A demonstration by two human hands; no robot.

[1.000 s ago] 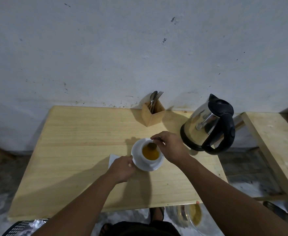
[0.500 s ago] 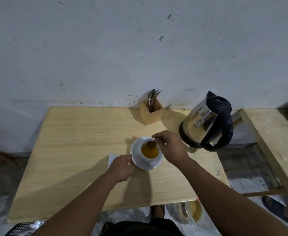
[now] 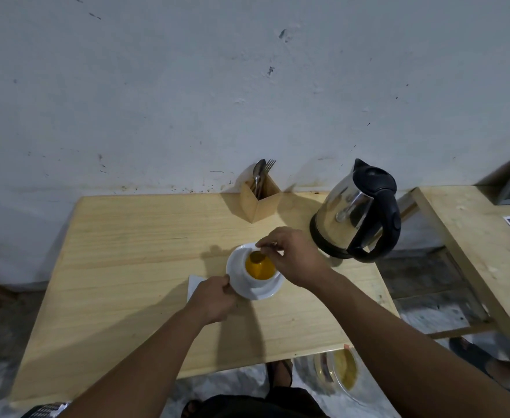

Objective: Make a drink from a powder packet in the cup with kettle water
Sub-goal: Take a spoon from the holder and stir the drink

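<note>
A white cup [image 3: 261, 281] full of orange drink stands on a white saucer [image 3: 238, 263] near the middle of the wooden table [image 3: 133, 251]. My right hand [image 3: 294, 257] hovers over the cup's far rim, fingers pinched on a spoon [image 3: 257, 256] whose bowl dips into the drink. My left hand [image 3: 213, 298] grips the saucer's near-left edge. Under that hand lies a white packet [image 3: 194, 284], mostly hidden. A steel kettle [image 3: 357, 211] with a black handle stands at the table's right rear.
A wooden holder [image 3: 259, 199] with a spoon and fork stands against the wall behind the cup. A second wooden table [image 3: 470, 236] is to the right across a gap. On the floor below lie a clear bowl [image 3: 339, 371] and a sandal [image 3: 483, 359].
My right hand has shifted slightly around the cup's rim with the spoon. The left hand stays on the saucer. The camera view has tilted a little.
</note>
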